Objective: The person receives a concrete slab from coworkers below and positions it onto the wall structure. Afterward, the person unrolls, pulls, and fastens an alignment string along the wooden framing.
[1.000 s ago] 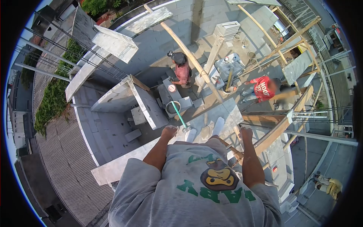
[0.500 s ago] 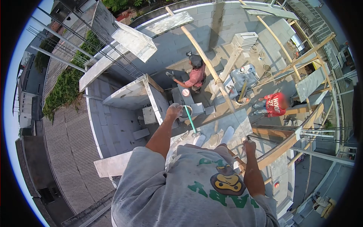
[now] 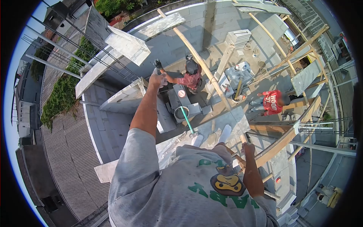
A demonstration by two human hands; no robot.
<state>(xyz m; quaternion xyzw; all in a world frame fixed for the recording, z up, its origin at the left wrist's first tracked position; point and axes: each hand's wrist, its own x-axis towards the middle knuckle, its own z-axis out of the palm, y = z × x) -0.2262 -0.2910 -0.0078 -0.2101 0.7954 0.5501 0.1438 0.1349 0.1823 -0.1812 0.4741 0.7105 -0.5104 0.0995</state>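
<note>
Head view: the left hand (image 3: 157, 79) reaches out, fingers partly curled; whether they close on anything, I cannot tell. A co-worker's gloved hand (image 3: 158, 64) is raised just beyond it. The right hand (image 3: 247, 149) is curled shut near the curved wooden beam (image 3: 278, 145). The green-handled hammer (image 3: 186, 118) has its head beside a white-socked foot (image 3: 197, 140), its handle reaching past the far edge of the slab (image 3: 233, 118)

Sunlit site | pale block walls (image 3: 193, 19) | ribbed grey roof (image 3: 68, 166) | green creeper (image 3: 62, 98)
</note>
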